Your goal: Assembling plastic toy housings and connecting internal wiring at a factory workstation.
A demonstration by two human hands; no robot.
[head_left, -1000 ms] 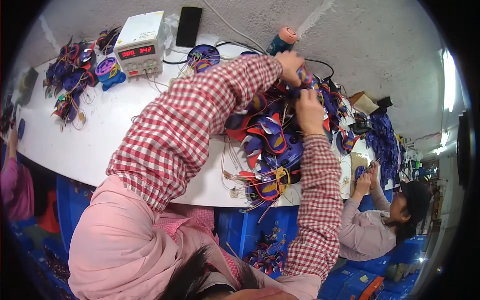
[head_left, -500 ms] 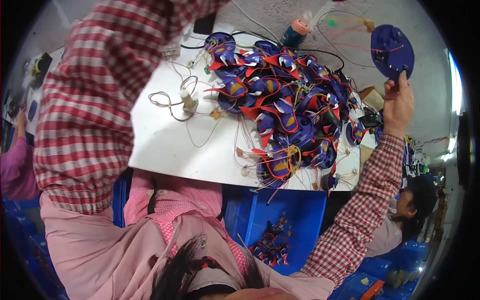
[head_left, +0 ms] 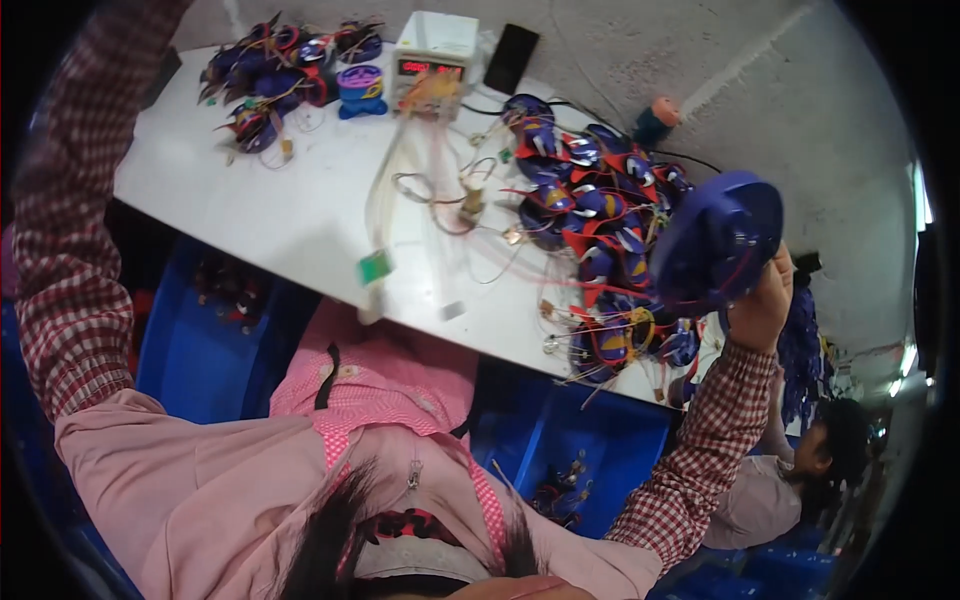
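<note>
My right hand [head_left: 762, 308] grips a purple round plastic housing [head_left: 718, 238] by its edge, above the right part of the table. Pinkish wires [head_left: 560, 283] trail from the housing leftward; a small green circuit board [head_left: 375, 267] hangs blurred over the table near other smeared wires. Under and behind the housing lies a heap of purple toy parts [head_left: 590, 205] with red and yellow pieces and loose leads. At the upper left, my left sleeve [head_left: 75, 220] runs out of the picture, so the left hand is hidden.
A white power box [head_left: 437, 45] with a red display stands at the back, beside a black phone [head_left: 512, 58] and a blue pot [head_left: 361, 92]. Another pile of purple parts [head_left: 265, 85] sits back left. Blue bins [head_left: 590, 450] are below the table edge. A co-worker [head_left: 800, 470] is at right.
The view has swung left, bringing the power box and second pile into sight. My left arm has moved aside to the left. The held housing now appears lower and turned, its wires swinging over the table.
</note>
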